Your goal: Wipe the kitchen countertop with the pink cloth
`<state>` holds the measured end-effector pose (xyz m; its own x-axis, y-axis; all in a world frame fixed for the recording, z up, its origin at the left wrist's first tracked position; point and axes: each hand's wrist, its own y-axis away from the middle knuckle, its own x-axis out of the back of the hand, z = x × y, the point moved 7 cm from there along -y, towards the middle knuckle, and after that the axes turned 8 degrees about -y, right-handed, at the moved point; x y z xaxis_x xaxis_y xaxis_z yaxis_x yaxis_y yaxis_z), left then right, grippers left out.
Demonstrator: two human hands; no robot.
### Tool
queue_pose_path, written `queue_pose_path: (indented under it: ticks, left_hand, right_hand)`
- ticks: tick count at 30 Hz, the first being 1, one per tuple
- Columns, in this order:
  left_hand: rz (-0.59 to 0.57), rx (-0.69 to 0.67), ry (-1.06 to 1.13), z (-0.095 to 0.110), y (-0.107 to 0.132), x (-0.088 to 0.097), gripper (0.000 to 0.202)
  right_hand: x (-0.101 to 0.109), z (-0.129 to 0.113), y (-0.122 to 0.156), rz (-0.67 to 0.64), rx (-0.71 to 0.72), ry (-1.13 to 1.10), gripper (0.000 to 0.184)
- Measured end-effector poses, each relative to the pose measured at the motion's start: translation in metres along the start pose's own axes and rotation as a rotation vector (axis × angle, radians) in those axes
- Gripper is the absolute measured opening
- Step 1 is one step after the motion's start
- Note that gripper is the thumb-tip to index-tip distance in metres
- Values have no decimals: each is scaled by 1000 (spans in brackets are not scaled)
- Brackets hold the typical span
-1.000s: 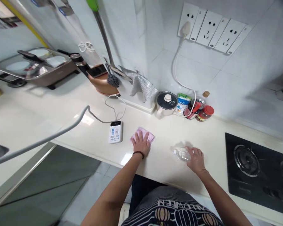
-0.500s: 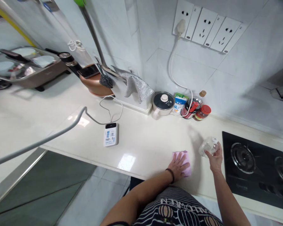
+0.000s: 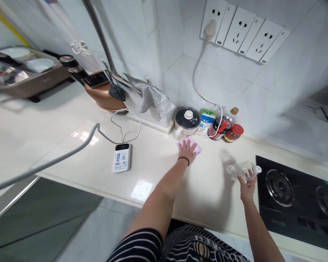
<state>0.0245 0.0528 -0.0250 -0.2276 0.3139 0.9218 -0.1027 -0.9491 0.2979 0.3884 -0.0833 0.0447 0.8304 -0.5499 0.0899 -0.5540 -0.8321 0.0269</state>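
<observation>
My left hand [image 3: 187, 150] lies flat with fingers spread on a pink cloth [image 3: 194, 144], pressed to the cream countertop [image 3: 153, 163] just in front of a small lidded pot [image 3: 187, 119]. A dark bead bracelet is on that wrist. My right hand [image 3: 247, 182] is closed round a clear plastic bottle [image 3: 239, 170] with a white cap, held on its side above the counter, close to the left edge of the black gas hob [image 3: 295, 196].
A white power bank [image 3: 121, 162] with a cable lies on the counter at the left. Against the wall stand a carton [image 3: 207, 122], a dark bottle [image 3: 221, 127] and a red-lidded jar [image 3: 233, 132]. A copper pan [image 3: 104, 97] and an electric cooker [image 3: 24, 74] sit further left.
My left hand slid the pink cloth from the counter's front edge back toward the small pot. My right hand, still holding the bottle, tipped it sideways and lowered a little.
</observation>
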Motion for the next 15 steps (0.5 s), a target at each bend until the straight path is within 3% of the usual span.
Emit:
queue_pose_path:
  ticks: [4, 8, 12, 15]
  left_hand:
    - [51, 105, -1, -43, 27, -3, 68]
    - [89, 209, -11, -88, 58, -5, 67]
    - [66, 339, -14, -143, 59, 15, 68]
    - [72, 446, -4, -182, 61, 33, 68]
  right_hand:
    - [-7, 0, -2, -24, -15, 5, 111]
    - [-35, -2, 0, -97, -6, 36, 110]
    - [-78, -11, 1, -161, 1, 53, 114]
    - [-99, -15, 3, -208, 37, 72, 117]
